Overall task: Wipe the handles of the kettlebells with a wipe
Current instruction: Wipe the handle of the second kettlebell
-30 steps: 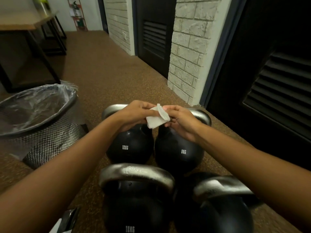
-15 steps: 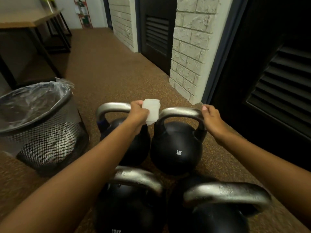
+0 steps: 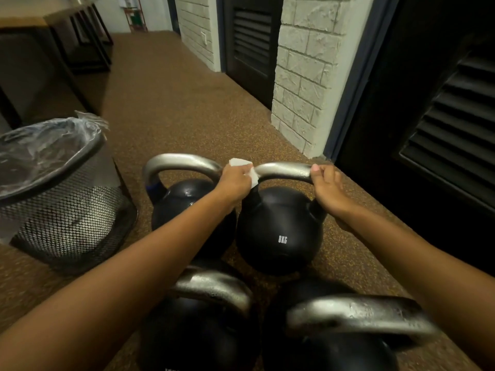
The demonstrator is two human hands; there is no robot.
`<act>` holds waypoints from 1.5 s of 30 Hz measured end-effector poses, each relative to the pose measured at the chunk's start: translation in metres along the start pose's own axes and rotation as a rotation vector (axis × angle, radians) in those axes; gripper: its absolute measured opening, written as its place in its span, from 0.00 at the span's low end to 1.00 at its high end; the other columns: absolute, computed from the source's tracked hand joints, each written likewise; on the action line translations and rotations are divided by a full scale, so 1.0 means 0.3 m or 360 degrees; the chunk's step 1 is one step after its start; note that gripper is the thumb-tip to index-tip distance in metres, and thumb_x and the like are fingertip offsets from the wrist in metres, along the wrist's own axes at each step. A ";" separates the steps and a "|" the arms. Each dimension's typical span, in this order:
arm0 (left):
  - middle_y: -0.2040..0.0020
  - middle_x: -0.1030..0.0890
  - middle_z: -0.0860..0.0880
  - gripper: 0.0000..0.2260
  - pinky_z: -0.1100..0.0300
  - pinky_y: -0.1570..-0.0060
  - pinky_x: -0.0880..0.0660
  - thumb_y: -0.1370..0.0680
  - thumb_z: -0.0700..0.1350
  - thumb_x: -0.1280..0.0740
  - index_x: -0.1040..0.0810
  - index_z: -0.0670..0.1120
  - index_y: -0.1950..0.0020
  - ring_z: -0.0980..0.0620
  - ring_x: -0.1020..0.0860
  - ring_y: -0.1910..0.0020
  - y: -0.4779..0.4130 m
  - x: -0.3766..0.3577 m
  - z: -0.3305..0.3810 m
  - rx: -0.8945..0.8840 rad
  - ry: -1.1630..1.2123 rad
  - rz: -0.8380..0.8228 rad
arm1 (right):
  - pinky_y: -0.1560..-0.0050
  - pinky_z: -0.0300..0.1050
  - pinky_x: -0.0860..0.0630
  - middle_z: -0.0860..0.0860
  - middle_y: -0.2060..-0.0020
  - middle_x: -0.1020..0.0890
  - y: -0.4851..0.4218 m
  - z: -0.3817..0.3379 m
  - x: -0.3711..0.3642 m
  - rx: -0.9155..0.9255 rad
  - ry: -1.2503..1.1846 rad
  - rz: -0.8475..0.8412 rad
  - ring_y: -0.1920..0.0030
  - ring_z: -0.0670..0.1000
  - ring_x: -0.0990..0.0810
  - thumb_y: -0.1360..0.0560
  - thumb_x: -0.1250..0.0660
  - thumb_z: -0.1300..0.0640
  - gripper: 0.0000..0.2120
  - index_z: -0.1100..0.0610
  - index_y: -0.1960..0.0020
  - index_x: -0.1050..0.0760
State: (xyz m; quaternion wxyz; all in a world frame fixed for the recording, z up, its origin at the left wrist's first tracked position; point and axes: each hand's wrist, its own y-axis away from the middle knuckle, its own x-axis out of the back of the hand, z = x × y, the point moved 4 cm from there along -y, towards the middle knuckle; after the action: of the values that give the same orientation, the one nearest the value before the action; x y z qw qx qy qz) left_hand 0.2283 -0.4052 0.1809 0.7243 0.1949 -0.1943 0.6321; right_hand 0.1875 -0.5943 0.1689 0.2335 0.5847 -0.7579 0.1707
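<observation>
Several black kettlebells with steel handles stand on the floor. The far right one is marked 8KG [image 3: 280, 231], and its handle [image 3: 284, 171] runs between my hands. My left hand [image 3: 235, 180] presses a folded white wipe [image 3: 242, 166] against the left end of that handle. My right hand [image 3: 328, 188] grips the handle's right end. Behind my left forearm stands the far left kettlebell [image 3: 182, 202], its handle [image 3: 182, 163] bare. Two nearer kettlebells [image 3: 203, 333] [image 3: 334, 341] fill the bottom of the view.
A black mesh waste bin [image 3: 61, 199] with a clear plastic liner stands at the left. A stone pillar [image 3: 302, 76] and dark louvred doors [image 3: 439, 124] line the right side. Brown speckled floor [image 3: 174, 103] stretches ahead towards a wooden table [image 3: 32, 14].
A second ago both hands held the wipe above the kettlebells. My right hand then moved to the 8KG handle's right end, and my left hand brought the wipe down onto its left end.
</observation>
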 end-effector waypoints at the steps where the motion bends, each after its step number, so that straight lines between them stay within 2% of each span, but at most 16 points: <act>1: 0.31 0.35 0.44 0.12 0.63 0.42 0.33 0.21 0.39 0.41 0.25 0.45 0.40 0.48 0.34 0.38 -0.004 0.005 0.000 -0.0080 -0.0281 -0.0005 | 0.31 0.53 0.40 0.53 0.40 0.37 0.000 0.001 0.001 0.0007 0.0005 0.0014 0.35 0.53 0.38 0.19 0.54 0.47 0.17 0.55 0.36 0.37; 3: 0.24 0.53 0.40 0.18 0.55 0.29 0.46 0.20 0.40 0.41 0.32 0.46 0.30 0.41 0.46 0.28 0.006 0.011 0.005 -0.0163 -0.0769 -0.0052 | 0.31 0.54 0.40 0.54 0.37 0.37 -0.002 0.002 -0.001 0.0014 0.0026 0.0051 0.35 0.54 0.38 0.19 0.54 0.47 0.18 0.55 0.35 0.37; 5: 0.24 0.60 0.40 0.19 0.51 0.28 0.49 0.21 0.38 0.39 0.32 0.47 0.30 0.40 0.54 0.26 0.024 0.022 0.015 -0.0260 -0.0972 -0.0006 | 0.31 0.56 0.40 0.55 0.36 0.36 -0.007 0.005 -0.005 0.0025 0.0059 0.0078 0.34 0.55 0.38 0.19 0.54 0.47 0.19 0.56 0.35 0.37; 7: 0.24 0.52 0.39 0.19 0.53 0.30 0.46 0.23 0.37 0.37 0.30 0.46 0.32 0.40 0.49 0.26 0.031 0.029 0.020 -0.0414 -0.1037 0.0058 | 0.31 0.56 0.40 0.56 0.37 0.36 -0.011 0.009 -0.007 0.0032 0.0077 0.0093 0.35 0.55 0.37 0.19 0.54 0.47 0.19 0.56 0.35 0.37; 8: 0.26 0.41 0.38 0.18 0.55 0.32 0.41 0.23 0.37 0.36 0.28 0.45 0.33 0.41 0.41 0.28 0.028 0.029 0.016 -0.0455 -0.0967 0.0059 | 0.31 0.56 0.40 0.56 0.37 0.36 -0.013 0.011 -0.008 0.0033 0.0081 0.0091 0.35 0.56 0.37 0.19 0.54 0.47 0.19 0.56 0.35 0.37; 9: 0.33 0.30 0.39 0.17 0.57 0.37 0.36 0.24 0.37 0.36 0.27 0.44 0.34 0.42 0.33 0.33 0.026 0.027 0.010 -0.0433 -0.0845 0.0033 | 0.31 0.57 0.40 0.56 0.37 0.36 -0.014 0.013 -0.008 0.0035 0.0087 0.0087 0.35 0.56 0.37 0.19 0.54 0.46 0.19 0.56 0.35 0.37; 11: 0.42 0.22 0.41 0.19 0.59 0.42 0.32 0.25 0.38 0.34 0.29 0.43 0.34 0.44 0.25 0.39 0.028 0.020 -0.007 -0.0303 -0.0600 -0.0014 | 0.31 0.56 0.40 0.56 0.38 0.36 -0.015 0.016 -0.008 0.0040 0.0104 0.0083 0.36 0.56 0.37 0.19 0.54 0.46 0.20 0.56 0.35 0.37; 15: 0.39 0.24 0.40 0.26 0.61 0.43 0.32 0.27 0.40 0.30 0.34 0.41 0.31 0.45 0.26 0.39 0.005 0.006 -0.043 -0.0004 -0.0423 -0.0073 | 0.32 0.57 0.39 0.56 0.38 0.36 -0.016 0.018 -0.010 0.0053 0.0116 0.0100 0.36 0.56 0.37 0.19 0.54 0.46 0.20 0.56 0.35 0.37; 17: 0.40 0.24 0.40 0.25 0.60 0.46 0.31 0.28 0.40 0.29 0.32 0.40 0.34 0.45 0.25 0.42 -0.009 0.006 -0.030 -0.0009 -0.0478 -0.0072 | 0.32 0.56 0.39 0.56 0.38 0.36 -0.017 0.018 -0.013 0.0048 0.0118 0.0105 0.36 0.56 0.37 0.19 0.55 0.46 0.20 0.56 0.35 0.37; 22: 0.48 0.22 0.42 0.20 0.56 0.53 0.28 0.29 0.42 0.29 0.31 0.42 0.40 0.44 0.23 0.48 -0.007 0.012 0.031 -0.0273 -0.0592 0.0075 | 0.32 0.54 0.39 0.55 0.40 0.36 -0.015 0.018 -0.014 0.0061 0.0099 0.0107 0.37 0.54 0.37 0.19 0.55 0.45 0.20 0.56 0.35 0.37; 25: 0.48 0.21 0.41 0.20 0.54 0.52 0.28 0.31 0.44 0.27 0.29 0.41 0.43 0.42 0.23 0.48 -0.004 0.011 0.009 -0.0183 -0.0581 0.0089 | 0.32 0.54 0.39 0.55 0.39 0.36 -0.014 0.018 -0.012 0.0044 0.0098 0.0086 0.37 0.54 0.37 0.19 0.55 0.45 0.20 0.55 0.35 0.38; 29: 0.48 0.22 0.41 0.22 0.58 0.55 0.31 0.31 0.47 0.26 0.27 0.39 0.43 0.43 0.23 0.46 -0.019 0.002 0.014 -0.0027 -0.0719 -0.0051 | 0.31 0.55 0.40 0.55 0.38 0.37 -0.012 0.012 -0.013 0.0049 0.0077 0.0068 0.35 0.54 0.38 0.19 0.55 0.45 0.20 0.55 0.34 0.39; 31: 0.48 0.23 0.42 0.24 0.59 0.54 0.31 0.30 0.48 0.26 0.29 0.38 0.41 0.43 0.24 0.45 -0.021 -0.003 0.009 0.0066 -0.0699 -0.0079 | 0.31 0.54 0.40 0.55 0.38 0.37 -0.010 0.010 -0.012 0.0046 0.0073 0.0059 0.35 0.54 0.38 0.19 0.55 0.45 0.20 0.55 0.34 0.39; 36: 0.41 0.23 0.40 0.28 0.55 0.42 0.27 0.30 0.47 0.27 0.32 0.35 0.37 0.43 0.24 0.42 -0.035 -0.038 -0.039 0.0281 -0.0538 -0.0090 | 0.31 0.54 0.40 0.56 0.38 0.36 -0.009 0.012 -0.007 0.0032 0.0078 0.0061 0.35 0.55 0.38 0.19 0.54 0.45 0.20 0.55 0.34 0.38; 41: 0.40 0.23 0.38 0.30 0.53 0.40 0.27 0.30 0.43 0.26 0.34 0.33 0.34 0.42 0.24 0.41 -0.025 -0.081 -0.073 0.0518 -0.0334 -0.0112 | 0.32 0.53 0.40 0.56 0.38 0.36 -0.005 0.004 -0.006 0.0040 0.0076 0.0061 0.36 0.54 0.38 0.19 0.54 0.46 0.20 0.56 0.34 0.38; 45: 0.42 0.24 0.39 0.22 0.53 0.42 0.27 0.27 0.39 0.31 0.33 0.35 0.36 0.41 0.25 0.41 -0.025 -0.087 -0.081 0.0589 -0.0233 -0.0103 | 0.32 0.54 0.39 0.56 0.38 0.36 -0.005 0.005 -0.006 0.0027 0.0091 0.0057 0.36 0.55 0.37 0.19 0.54 0.46 0.20 0.56 0.33 0.38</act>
State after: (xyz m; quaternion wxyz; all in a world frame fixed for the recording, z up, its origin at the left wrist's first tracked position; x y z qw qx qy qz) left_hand 0.2334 -0.4153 0.1462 0.6801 0.3764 -0.1205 0.6175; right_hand 0.1890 -0.5940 0.1668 0.2472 0.5679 -0.7597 0.1979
